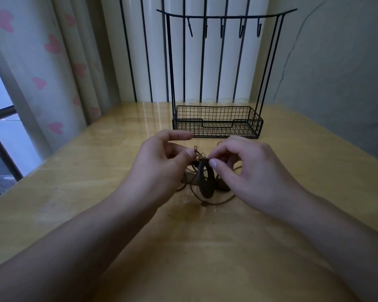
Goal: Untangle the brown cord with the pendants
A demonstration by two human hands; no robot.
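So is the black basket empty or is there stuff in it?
Empty. Through the wire basket only the table shows; the cord lies in front, outside it.

No legible text, label, brand, number or sign appears in the head view. The curtain carries a printed pattern of pink hearts only; this pattern contains no characters.

Tangled brown cord, dark pendants dangling.

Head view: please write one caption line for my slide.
Both hands, left hand and right hand, pinch a tangled brown cord with dark pendants above a wooden table.
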